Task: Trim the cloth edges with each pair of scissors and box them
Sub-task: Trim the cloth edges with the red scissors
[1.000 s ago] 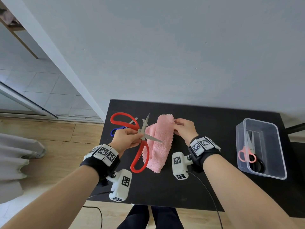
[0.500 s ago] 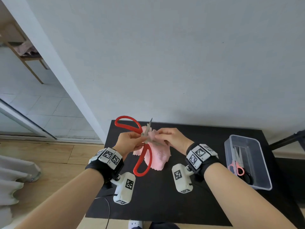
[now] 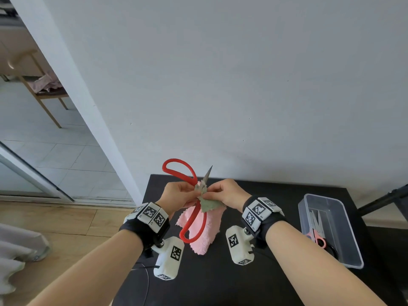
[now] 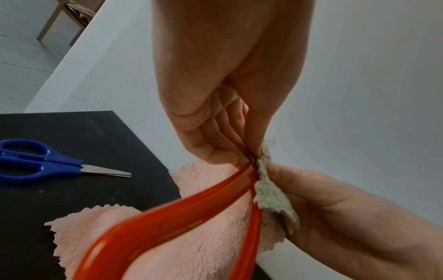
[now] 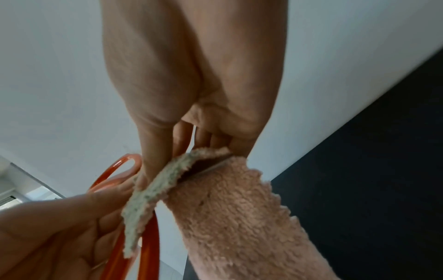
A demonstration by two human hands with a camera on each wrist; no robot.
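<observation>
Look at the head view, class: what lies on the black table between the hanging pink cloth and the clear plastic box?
Between the pink cloth and the clear plastic box the black table is bare; only the raised right hand and its wrist gear cross above it.

Soft even daylight, faint shadows, wide-angle edge warp, blurred close-up wrist views.

scissors count: 4 pairs total. big red pair [image 3: 191, 202], blue pair [image 4: 43, 161], plus pink-handled [image 3: 318, 238] and black-handled [image 3: 331, 250] in box. 1 clear box [image 3: 353, 246], 1 pink cloth [image 3: 204, 230], 2 hands.
</observation>
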